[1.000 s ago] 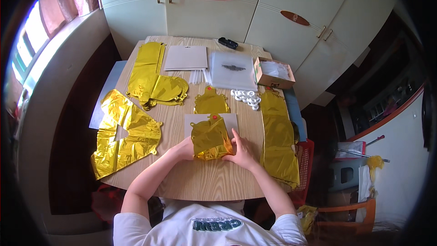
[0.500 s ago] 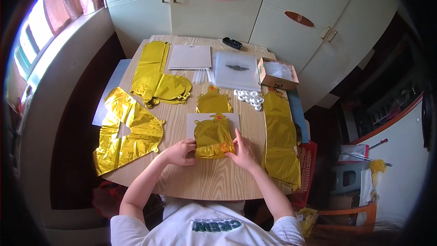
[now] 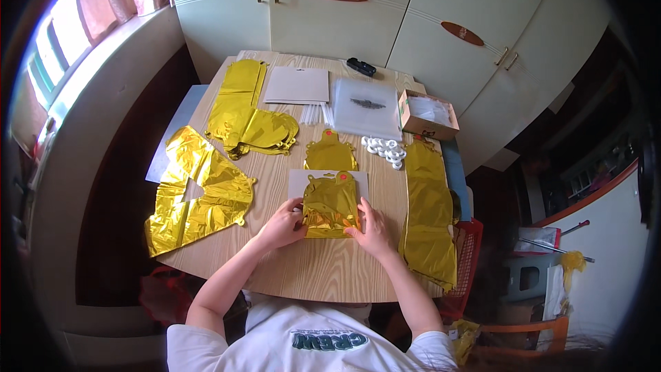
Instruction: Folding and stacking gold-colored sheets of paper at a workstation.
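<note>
A folded gold foil balloon (image 3: 330, 201) lies on a pale card (image 3: 297, 182) near the front middle of the table, a red spot at its upper right corner. My left hand (image 3: 284, 226) grips its left edge, with curled fingers and the thumb at the lower corner. At the right edge, my right hand (image 3: 373, 233) pinches it, thumb on the lower corner and fingers along the side. Just beyond the card lies another gold foil piece (image 3: 330, 153), also with a red spot. What is under the fingertips is hidden.
Gold foil sheets lie at left (image 3: 206, 200), far left (image 3: 237, 107) and right (image 3: 428, 213). Farther back are stacked cards (image 3: 297, 86), white sticks (image 3: 315, 114), clear plastic bags (image 3: 365, 120), white rings (image 3: 382, 149), a cardboard box (image 3: 428, 128) and a black object (image 3: 361, 66).
My left hand has moved up along the foil's left side. The folded foil now sits straighter, its lower edge more level. The whole view has shifted slightly.
</note>
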Tool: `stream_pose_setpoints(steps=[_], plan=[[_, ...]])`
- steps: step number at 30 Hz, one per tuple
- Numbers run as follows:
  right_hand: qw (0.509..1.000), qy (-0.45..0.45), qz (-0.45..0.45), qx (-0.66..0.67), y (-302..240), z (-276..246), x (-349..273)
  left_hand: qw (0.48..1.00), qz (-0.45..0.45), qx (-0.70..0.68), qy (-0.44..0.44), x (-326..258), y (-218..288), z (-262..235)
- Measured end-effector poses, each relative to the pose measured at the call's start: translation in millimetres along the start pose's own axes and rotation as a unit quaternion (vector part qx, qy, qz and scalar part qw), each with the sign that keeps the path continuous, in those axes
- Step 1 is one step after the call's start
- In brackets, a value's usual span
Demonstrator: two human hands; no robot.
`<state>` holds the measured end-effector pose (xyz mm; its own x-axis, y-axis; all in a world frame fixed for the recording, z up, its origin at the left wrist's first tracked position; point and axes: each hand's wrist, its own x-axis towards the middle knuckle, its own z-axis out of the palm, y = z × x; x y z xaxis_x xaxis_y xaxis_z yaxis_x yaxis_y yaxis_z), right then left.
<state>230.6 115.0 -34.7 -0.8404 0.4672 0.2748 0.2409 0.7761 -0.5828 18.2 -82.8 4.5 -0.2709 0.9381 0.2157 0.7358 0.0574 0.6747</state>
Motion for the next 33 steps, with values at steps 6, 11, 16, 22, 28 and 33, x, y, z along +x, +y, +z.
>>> stream_pose_setpoints(steps=[6, 11, 16, 22, 28, 33], plan=[[0.999, -0.012, 0.03, 0.009, 3, -1, 1, 0.98, -0.011, 0.174, 0.1, -6, 12, 15], [1.0, -0.004, 0.028, 0.008, 2, -1, 2, 0.985, 0.031, 0.168, -0.028, -15, 63, 45], [0.999, 0.001, 0.029, 0.023, 1, 0, 2, 0.965, 0.094, 0.237, -0.065, -19, 75, 60], [1.0, 0.026, -0.003, -0.013, 8, 4, 0, 0.948, 0.054, 0.301, -0.092, -19, 69, 61], [0.999, -0.019, 0.027, 0.005, -5, -6, 0, 0.946, 0.033, 0.306, -0.098, -20, 68, 63], [0.998, -0.059, 0.011, -0.017, -8, -18, -2, 0.949, 0.028, 0.297, -0.097, -19, 69, 63]])
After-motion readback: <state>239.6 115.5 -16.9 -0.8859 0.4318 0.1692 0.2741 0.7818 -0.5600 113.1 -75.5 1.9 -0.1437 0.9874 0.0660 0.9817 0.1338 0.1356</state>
